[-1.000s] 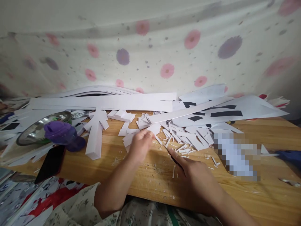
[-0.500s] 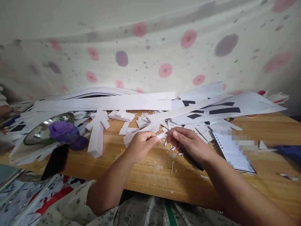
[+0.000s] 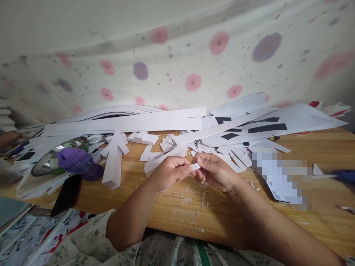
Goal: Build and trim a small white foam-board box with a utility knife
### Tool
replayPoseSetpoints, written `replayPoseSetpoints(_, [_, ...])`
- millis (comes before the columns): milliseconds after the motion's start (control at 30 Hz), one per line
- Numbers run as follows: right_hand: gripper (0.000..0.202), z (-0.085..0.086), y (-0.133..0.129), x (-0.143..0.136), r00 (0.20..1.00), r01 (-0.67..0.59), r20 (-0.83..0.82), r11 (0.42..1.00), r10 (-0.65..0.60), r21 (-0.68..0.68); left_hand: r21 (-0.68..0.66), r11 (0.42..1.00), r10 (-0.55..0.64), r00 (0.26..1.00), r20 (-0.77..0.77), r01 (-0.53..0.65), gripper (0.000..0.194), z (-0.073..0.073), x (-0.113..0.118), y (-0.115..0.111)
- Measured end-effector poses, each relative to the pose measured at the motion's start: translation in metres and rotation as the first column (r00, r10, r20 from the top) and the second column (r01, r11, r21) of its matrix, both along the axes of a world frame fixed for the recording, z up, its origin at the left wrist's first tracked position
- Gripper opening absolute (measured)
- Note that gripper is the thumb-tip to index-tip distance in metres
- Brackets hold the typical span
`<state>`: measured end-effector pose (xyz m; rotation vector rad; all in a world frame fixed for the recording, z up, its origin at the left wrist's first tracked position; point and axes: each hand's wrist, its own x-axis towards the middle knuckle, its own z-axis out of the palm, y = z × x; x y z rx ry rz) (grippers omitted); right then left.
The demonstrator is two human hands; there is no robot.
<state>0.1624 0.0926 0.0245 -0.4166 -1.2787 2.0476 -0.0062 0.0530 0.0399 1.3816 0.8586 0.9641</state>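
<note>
Between my fingertips is a small white paper strip (image 3: 195, 166), slightly bent, held just above the table. My left hand (image 3: 170, 171) is closed in a pinch on its left end. On the other end my right hand (image 3: 215, 170) pinches it between thumb and fingers, the two hands almost touching. Behind them lie loose white paper scraps (image 3: 169, 143) and a long white folded strip (image 3: 222, 127). To the left stands a white folded paper piece shaped like a long box (image 3: 112, 170).
A purple cup (image 3: 79, 162) leans by a metal bowl (image 3: 41, 162) at the left. A dark phone (image 3: 66, 194) lies at the front left edge. A pixelated, lit screen (image 3: 279, 181) sits at the right. Part of another person's hand (image 3: 9, 139) shows at the far left.
My hands have come closer together, and the strip between them is now bent. My right hand has turned inward. The view has shifted slightly.
</note>
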Motion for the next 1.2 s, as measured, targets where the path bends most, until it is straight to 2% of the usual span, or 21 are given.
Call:
replayPoseSetpoints(100, [0.032,-0.002,-0.001,0.001,0.997,0.077,-0.01,0.997,-0.077,-0.004,-0.033,0.999,0.036,0.998,0.044,-0.035,0.03,-0.002,0.006,0.003])
replayPoseSetpoints(167, [0.036,-0.003,0.003,0.004,0.982,0.188,0.009,0.982,-0.189,0.023,-0.076,0.986,0.158,0.982,0.108,-0.15,0.031,-0.004,0.009,0.004])
replayPoseSetpoints(233, [0.038,-0.006,0.012,0.01,0.928,0.335,0.111,0.928,-0.355,0.163,-0.115,0.952,0.3,0.939,0.17,-0.284,0.032,-0.005,0.011,0.006])
replayPoseSetpoints(300, [0.031,-0.009,0.024,0.017,0.766,0.41,0.298,0.79,-0.57,0.455,-0.145,0.931,0.359,0.914,0.189,-0.335,0.033,-0.007,0.01,0.007])
replayPoseSetpoints(367, [0.018,-0.012,0.033,0.022,0.522,0.318,0.398,0.605,-0.754,0.73,-0.176,0.931,0.348,0.922,0.171,-0.319,0.035,-0.007,0.009,0.007])
replayPoseSetpoints(400, [0.02,-0.013,0.034,0.022,0.457,0.248,0.398,0.544,-0.795,0.802,-0.197,0.929,0.344,0.926,0.155,-0.312,0.037,-0.008,0.009,0.006])
replayPoseSetpoints(433, [0.026,-0.014,0.034,0.022,0.461,0.201,0.381,0.512,-0.801,0.835,-0.219,0.925,0.343,0.93,0.135,-0.31,0.039,-0.008,0.009,0.006])
replayPoseSetpoints(500, [0.034,-0.016,0.028,0.016,0.621,0.155,0.321,0.514,-0.715,0.844,-0.246,0.916,0.349,0.932,0.097,-0.317,0.042,-0.01,0.01,0.004])
replayPoseSetpoints(567, [0.032,-0.017,0.019,0.009,0.786,0.124,0.227,0.506,-0.575,0.854,-0.259,0.916,0.335,0.94,0.068,-0.308,0.045,-0.013,0.014,0.003])
replayPoseSetpoints(633, [0.022,-0.018,0.012,0.004,0.851,0.1,0.171,0.474,-0.496,0.875,-0.243,0.926,0.304,0.952,0.024,-0.289,0.05,-0.018,0.015,0.0])
replayPoseSetpoints(700, [0.013,-0.019,0.01,0.003,0.852,0.109,0.179,0.502,-0.491,0.858,-0.104,0.928,0.342,0.928,-0.146,-0.358,0.052,-0.021,0.011,-0.002])
replayPoseSetpoints(733, [0.012,-0.019,0.012,0.004,0.84,0.145,0.196,0.557,-0.506,0.818,0.012,0.904,0.417,0.875,-0.248,-0.427,0.05,-0.022,0.005,-0.003])
replayPoseSetpoints(767, [0.013,-0.02,0.014,0.005,0.825,0.195,0.22,0.627,-0.521,0.755,0.165,0.849,0.527,0.777,-0.344,-0.502,0.045,-0.023,-0.003,-0.005])
replayPoseSetpoints(800, [0.014,-0.02,0.018,0.007,0.811,0.264,0.236,0.695,-0.536,0.669,0.287,0.765,0.644,0.667,-0.375,-0.576,0.036,-0.023,-0.014,-0.007])
replayPoseSetpoints(833, [0.016,-0.02,0.021,0.009,0.803,0.345,0.238,0.752,-0.547,0.562,0.35,0.684,0.729,0.584,-0.357,-0.64,0.029,-0.023,-0.027,-0.009])
replayPoseSetpoints(900, [0.022,-0.018,0.027,0.012,0.82,0.463,0.207,0.83,-0.534,0.31,0.436,0.547,0.836,0.438,-0.331,-0.714,0.03,-0.026,-0.055,-0.014])
replayPoseSetpoints(933, [0.025,-0.016,0.028,0.013,0.839,0.484,0.177,0.854,-0.514,0.189,0.47,0.519,0.853,0.394,-0.342,-0.714,0.036,-0.03,-0.068,-0.017])
replayPoseSetpoints(967, [0.027,-0.015,0.029,0.013,0.86,0.482,0.147,0.872,-0.489,0.083,0.504,0.549,0.831,0.37,-0.416,-0.667,0.045,-0.034,-0.079,-0.019])
replayPoseSetpoints(1033, [0.029,-0.012,0.027,0.012,0.895,0.441,0.109,0.895,-0.433,-0.066,0.406,0.677,0.716,0.422,-0.556,-0.613,0.058,-0.045,-0.093,-0.021])
replayPoseSetpoints(1100, [0.03,-0.011,0.024,0.009,0.917,0.399,0.087,0.906,-0.39,-0.14,0.372,0.689,0.694,0.417,-0.587,-0.622,0.053,-0.056,-0.096,-0.022])
replayPoseSetpoints(1200, [0.03,-0.013,0.022,0.006,0.933,0.359,0.066,0.916,-0.353,-0.181,0.366,0.654,0.715,0.384,-0.585,-0.661,0.025,-0.063,-0.09,-0.022])
